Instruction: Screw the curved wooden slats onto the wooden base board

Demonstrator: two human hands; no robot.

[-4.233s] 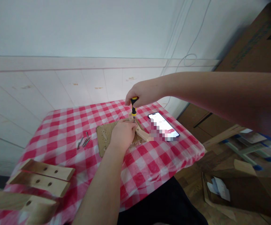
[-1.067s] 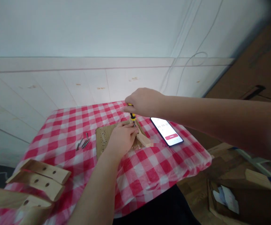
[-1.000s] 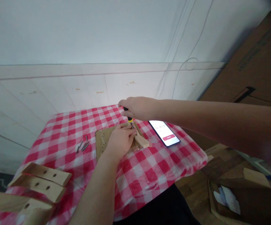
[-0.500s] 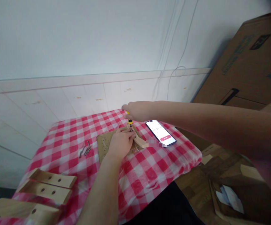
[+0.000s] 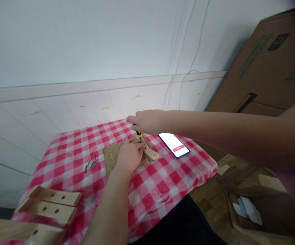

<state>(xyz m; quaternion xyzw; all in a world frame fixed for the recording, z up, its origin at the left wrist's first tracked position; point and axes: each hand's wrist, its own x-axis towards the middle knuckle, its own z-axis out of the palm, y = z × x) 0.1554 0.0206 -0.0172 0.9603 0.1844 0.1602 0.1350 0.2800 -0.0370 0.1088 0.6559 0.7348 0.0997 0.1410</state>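
My right hand (image 5: 147, 121) is wrapped round the yellow-and-black handle of a screwdriver (image 5: 138, 133), which points down at a light wooden piece (image 5: 151, 153). Beneath it, my left hand (image 5: 131, 154) presses the wooden piece, its fingers closed near the screwdriver's shaft. The tip is hidden by those fingers. The wooden piece rests on a brown cardboard sheet (image 5: 109, 158) dotted with small holes. Left of the sheet lie several metal screws or bolts (image 5: 92, 164).
A phone (image 5: 176, 146) with a lit timer lies right of the sheet. Wooden blocks with holes (image 5: 48, 207) sit at the table's near left. A red-and-white checked cloth (image 5: 168, 187) covers the table. A large cardboard box (image 5: 259, 68) leans against the wall; an open box (image 5: 249, 217) stands on the floor.
The view has shifted slightly. My right hand's fingers have turned a little on the screwdriver handle, which shows more tilt. My left hand stays on the wooden piece.
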